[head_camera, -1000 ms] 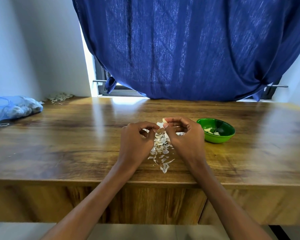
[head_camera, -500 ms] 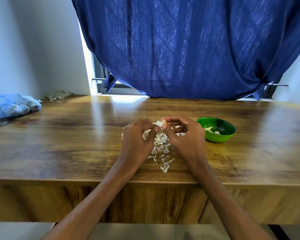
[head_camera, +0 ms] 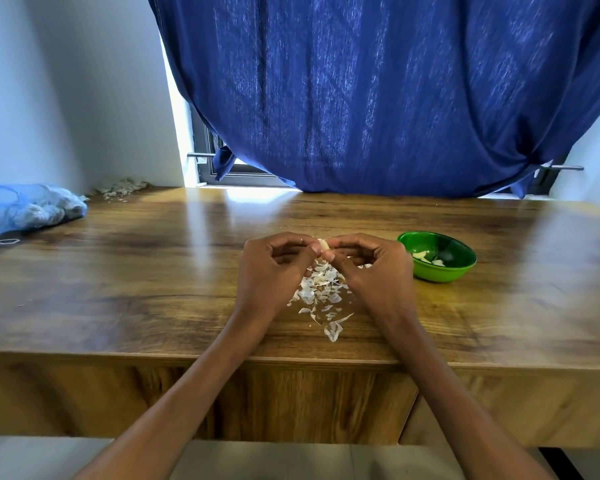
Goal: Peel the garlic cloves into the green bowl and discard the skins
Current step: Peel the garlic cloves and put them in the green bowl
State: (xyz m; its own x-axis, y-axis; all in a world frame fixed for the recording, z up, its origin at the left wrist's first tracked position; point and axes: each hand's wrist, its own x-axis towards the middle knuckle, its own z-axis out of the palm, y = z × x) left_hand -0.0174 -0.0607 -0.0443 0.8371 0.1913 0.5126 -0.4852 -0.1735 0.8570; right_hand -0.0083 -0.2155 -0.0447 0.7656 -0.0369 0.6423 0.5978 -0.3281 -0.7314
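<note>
Peeling garlic at the wooden table (head_camera: 153, 271), blue curtain (head_camera: 378, 98) ahead.

My left hand (head_camera: 274, 271) and right hand (head_camera: 374, 271) both pinch one garlic clove (head_camera: 323, 244) at my fingertips, above the skin pile (head_camera: 321, 289); the green bowl (head_camera: 440, 271), holding peeled cloves, sits just right.

A: A wooden table (head_camera: 153, 271) with a glossy top stands against a pale wall (head_camera: 66, 98), daylight reflecting in streaks across the grain.

B: Behind it, a dark blue curtain (head_camera: 378, 98) hangs gathered over a window (head_camera: 222, 168); a bright strip shows at its left edge.

A: At the table's far left lies a blue mesh bag (head_camera: 21, 206).
</note>
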